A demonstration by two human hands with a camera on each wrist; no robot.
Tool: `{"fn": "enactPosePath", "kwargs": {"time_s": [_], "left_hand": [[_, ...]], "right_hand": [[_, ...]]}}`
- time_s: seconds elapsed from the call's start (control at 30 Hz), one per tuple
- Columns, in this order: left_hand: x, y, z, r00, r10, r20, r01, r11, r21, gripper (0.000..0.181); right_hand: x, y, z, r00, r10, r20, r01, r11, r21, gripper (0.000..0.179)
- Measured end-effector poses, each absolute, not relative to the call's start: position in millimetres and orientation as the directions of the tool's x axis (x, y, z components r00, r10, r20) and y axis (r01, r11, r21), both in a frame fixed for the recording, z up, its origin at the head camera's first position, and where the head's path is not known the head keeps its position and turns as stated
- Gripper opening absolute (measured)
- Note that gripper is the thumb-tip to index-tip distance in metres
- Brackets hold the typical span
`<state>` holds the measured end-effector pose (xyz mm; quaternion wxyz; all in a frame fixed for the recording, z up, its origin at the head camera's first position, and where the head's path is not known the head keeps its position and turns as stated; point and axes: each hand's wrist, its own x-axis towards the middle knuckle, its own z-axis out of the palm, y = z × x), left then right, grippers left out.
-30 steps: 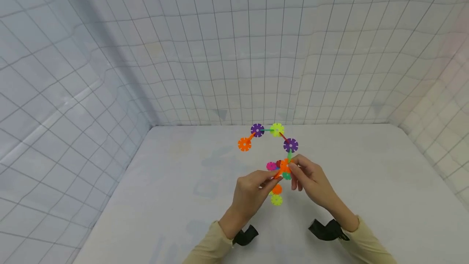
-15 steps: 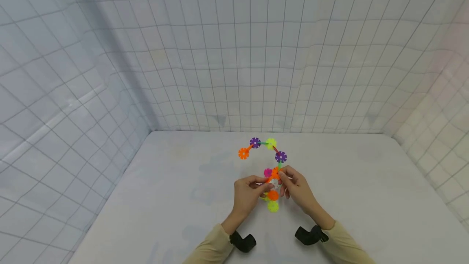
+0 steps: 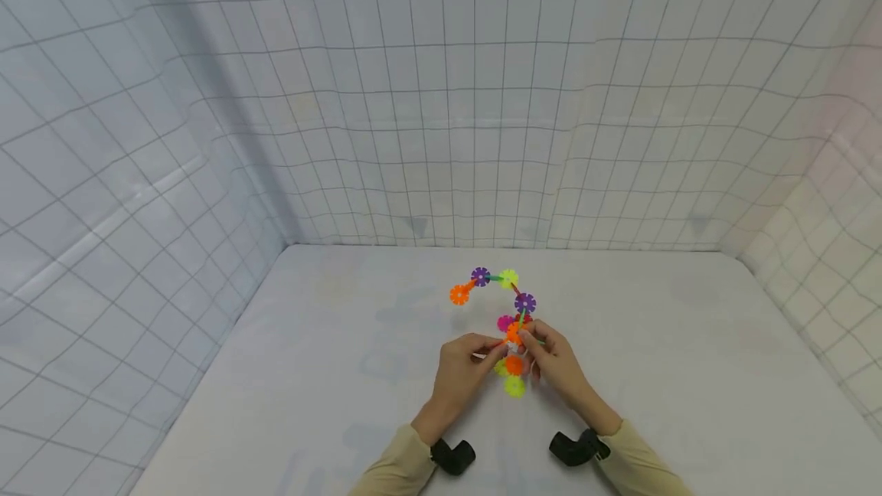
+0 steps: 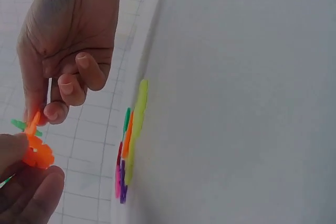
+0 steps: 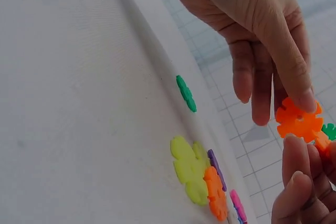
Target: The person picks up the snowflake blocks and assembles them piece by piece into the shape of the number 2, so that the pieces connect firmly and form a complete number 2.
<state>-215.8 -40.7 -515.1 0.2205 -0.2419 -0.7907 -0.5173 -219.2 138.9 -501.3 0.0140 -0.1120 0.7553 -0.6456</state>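
In the head view a curved chain of slotted plastic snowflake discs (image 3: 525, 303) in orange, purple, yellow, green and red rises above both hands. My right hand (image 3: 556, 367) pinches an orange disc (image 5: 298, 120) near the chain's lower end. My left hand (image 3: 458, 375) pinches an adjoining orange disc, seen edge-on in the left wrist view, where its fingertips also meet a green disc (image 4: 19, 124). The two orange discs touch; how deep their slots engage cannot be told. The far end of the chain, an orange disc (image 3: 459, 295), hangs free to the left.
Loose discs lie on the white table (image 3: 310, 373) under the hands: yellow (image 3: 514, 386), orange (image 3: 514, 365), pink (image 3: 506, 323), purple (image 5: 217, 170) and green (image 5: 186, 94). White grid-patterned sheets (image 3: 441, 136) enclose the table at the back and sides.
In the head view both hands and the chain have shifted down and slightly left. Both hands keep their pinch on the orange discs. The view itself has also shifted a little.
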Motion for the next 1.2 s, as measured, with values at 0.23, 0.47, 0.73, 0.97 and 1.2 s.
{"fn": "enactPosePath", "kwargs": {"time_s": [0.23, 0.47, 0.73, 0.97, 1.2], "left_hand": [[-216, -43, -494, -0.865, 0.157, 0.477, 0.502, 0.265, 0.823, 0.013], [-212, -47, -466, -0.965, 0.259, -0.035, -0.131, -0.363, 0.922, 0.033], [-199, -50, -449, -0.936, 0.35, -0.039, -0.202, -0.44, 0.875, 0.035], [-196, -49, -450, -0.954, 0.258, 0.156, 0.093, -0.242, 0.966, 0.027], [-213, -65, -475, -0.956, 0.22, 0.192, 0.252, 0.293, 0.922, 0.018]], "right_hand": [[-221, 140, -484, -0.98, -0.119, 0.158, -0.166, 0.066, -0.984, 0.024], [-217, 135, -457, -0.935, -0.199, 0.295, -0.298, -0.012, -0.954, 0.023], [-200, 126, -439, -0.906, -0.207, 0.369, -0.369, -0.038, -0.929, 0.019], [-190, 126, -427, -0.905, -0.169, 0.39, -0.393, -0.02, -0.919, 0.017], [-190, 139, -415, -0.914, -0.084, 0.397, -0.396, -0.03, -0.918, 0.019]]}}
